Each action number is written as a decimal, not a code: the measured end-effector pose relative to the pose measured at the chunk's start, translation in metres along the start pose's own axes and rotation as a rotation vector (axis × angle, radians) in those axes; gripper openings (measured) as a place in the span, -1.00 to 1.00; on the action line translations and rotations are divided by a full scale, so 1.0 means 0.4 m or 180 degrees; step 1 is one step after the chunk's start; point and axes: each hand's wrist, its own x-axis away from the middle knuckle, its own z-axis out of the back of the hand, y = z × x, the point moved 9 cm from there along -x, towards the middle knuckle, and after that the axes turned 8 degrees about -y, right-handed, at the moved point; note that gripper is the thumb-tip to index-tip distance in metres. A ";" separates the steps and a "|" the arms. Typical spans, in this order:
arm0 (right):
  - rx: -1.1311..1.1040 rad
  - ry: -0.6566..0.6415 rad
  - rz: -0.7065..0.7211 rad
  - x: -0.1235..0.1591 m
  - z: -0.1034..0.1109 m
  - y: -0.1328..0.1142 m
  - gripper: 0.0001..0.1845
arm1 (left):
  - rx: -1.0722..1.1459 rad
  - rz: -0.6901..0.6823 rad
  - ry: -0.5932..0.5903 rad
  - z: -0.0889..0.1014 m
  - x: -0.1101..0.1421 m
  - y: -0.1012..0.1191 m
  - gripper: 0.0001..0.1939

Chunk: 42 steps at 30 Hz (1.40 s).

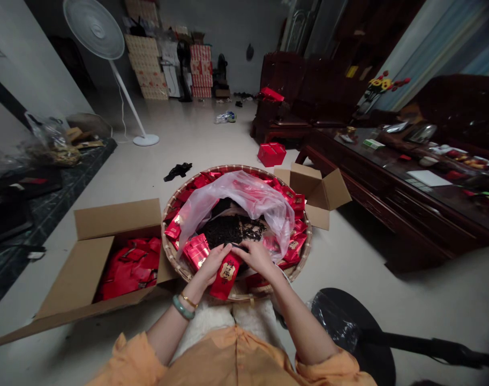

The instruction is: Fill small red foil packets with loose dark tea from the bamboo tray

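Note:
A red packet (224, 280) with a gold label and dark characters hangs upright between my hands, over the near edge of a round woven basket (304, 257). My left hand (212, 265) is closed on its upper left side. At the packet's top edge, the fingers of my right hand (255, 256) are pinched together. Just beyond lies an open clear plastic bag (260, 195) with dark, dry leaf-like pieces (224, 229) in it. More red packets (196, 249) lie beside my left hand and around the bag inside the basket.
An open carton (93, 268) of red packets stands left of the basket; a smaller open carton (322, 190) is behind right. A black round stand base (352, 327) lies near right. Beyond are a white fan (145, 140), a red box (271, 154) and a dark wooden table (373, 177).

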 end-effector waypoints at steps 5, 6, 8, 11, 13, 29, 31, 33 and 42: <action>-0.0050 -0.0021 0.0011 0.000 -0.001 -0.001 -0.46 | 0.0022 -0.0005 -0.0006 0.000 0.001 0.000 -0.59; -0.0058 -0.0016 0.0018 0.000 -0.001 -0.002 -0.46 | 0.0023 -0.0008 -0.0013 -0.001 0.001 0.000 -0.59; -0.0073 -0.0009 0.0032 -0.001 -0.002 -0.002 -0.46 | 0.0027 -0.0019 -0.0018 -0.001 0.000 0.001 -0.60; -0.0086 -0.0016 0.0030 -0.003 -0.003 -0.001 -0.46 | 0.0023 -0.0003 -0.0009 0.001 0.000 0.001 -0.60; -0.0080 -0.0020 0.0023 -0.004 -0.004 0.000 -0.46 | 0.0029 -0.0004 -0.0006 0.002 -0.001 0.001 -0.60; -0.0049 -0.0011 -0.0075 -0.042 -0.012 0.023 -0.41 | 0.0068 -0.0019 0.0031 0.014 -0.039 0.015 -0.62; -0.0047 0.0000 -0.0105 -0.048 -0.009 0.029 -0.42 | 0.0057 -0.0013 0.0037 0.013 -0.049 0.019 -0.62; -0.0051 0.0004 -0.0123 -0.051 -0.006 0.034 -0.42 | 0.0032 0.0012 0.0033 0.012 -0.057 0.019 -0.63; -0.0168 0.0003 -0.0140 -0.056 0.000 0.044 -0.44 | -0.0001 0.0056 -0.0048 0.016 -0.078 0.009 -0.63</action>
